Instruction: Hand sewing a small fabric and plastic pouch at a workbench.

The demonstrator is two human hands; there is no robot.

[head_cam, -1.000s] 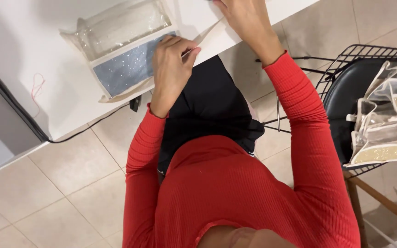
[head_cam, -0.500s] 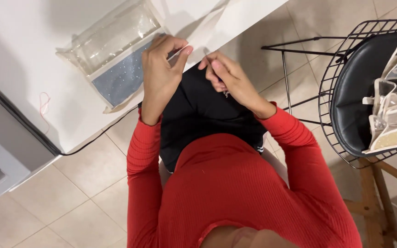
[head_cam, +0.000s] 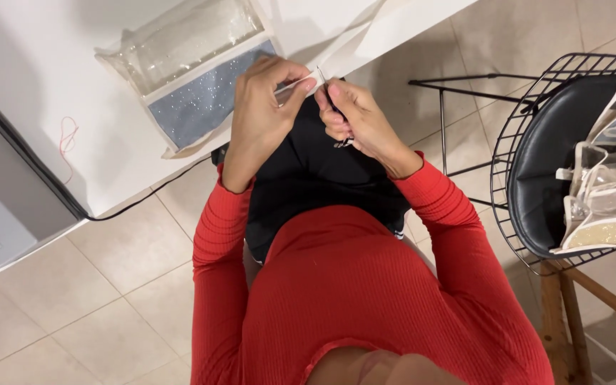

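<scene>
Pinching a thin white strip point(head_cam: 290, 85) at the table edge point(head_cam: 144, 178), left hand point(head_cam: 265, 114) grips it by the fingertips; right hand point(head_cam: 354, 117) is clenched around a small tool point(head_cam: 320, 74), now tight against the left, closer than half a second ago. Clear glittery pouch point(head_cam: 187, 68) unchanged, just beside the left hand.

the clear pouch point(head_cam: 187, 68) lies flat near the white table's edge, tilted a bit. see-through glittery plastic on top, a sparkly grey-blue band below, pale cream trim round it. a thin white strip point(head_cam: 290, 87) runs from it, pinched in the left hand point(head_cam: 265, 114). the right hand point(head_cam: 354, 117) holds a thin needle-like bit point(head_cam: 320, 75), too small to tell exactly.
</scene>
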